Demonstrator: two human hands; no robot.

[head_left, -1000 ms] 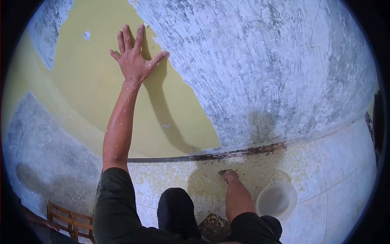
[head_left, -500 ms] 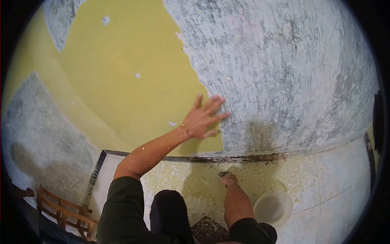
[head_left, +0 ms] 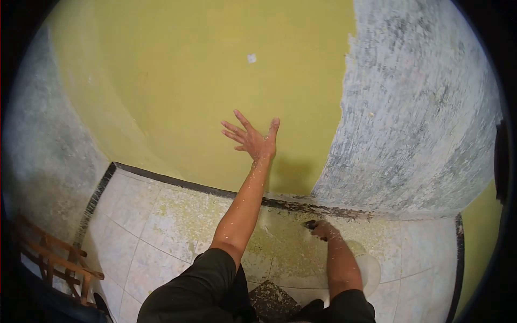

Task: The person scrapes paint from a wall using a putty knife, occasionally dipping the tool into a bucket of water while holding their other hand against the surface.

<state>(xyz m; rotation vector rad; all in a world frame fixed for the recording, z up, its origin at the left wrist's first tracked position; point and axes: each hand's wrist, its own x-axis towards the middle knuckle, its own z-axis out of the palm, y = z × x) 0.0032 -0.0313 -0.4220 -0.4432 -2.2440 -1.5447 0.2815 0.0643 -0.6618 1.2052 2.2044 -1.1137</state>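
My left hand [head_left: 254, 139] has its fingers spread over the yellow paint [head_left: 188, 81] of the wall; specks of paint dot the forearm. Low on the right, my right hand [head_left: 326, 230] is closed around a small dark tool [head_left: 309, 224], just above the floor near the wall's base. To the right of the yellow paint lies a scraped grey-white wall area [head_left: 393, 107] with a ragged border. Yellow flakes [head_left: 191, 212] are scattered over the tiles below.
A pale round tub [head_left: 370, 272] stands partly behind my right forearm. At the lower left is a wooden rack or stool [head_left: 59, 261]. A dark baseboard strip [head_left: 177, 179] runs along the wall's foot. A dark diamond tile [head_left: 272, 301] lies near my legs.
The view has swung left. My left hand has turned, its fingers now pointing up and left, farther from the scraped border. My right hand still grips the dark tool low down.
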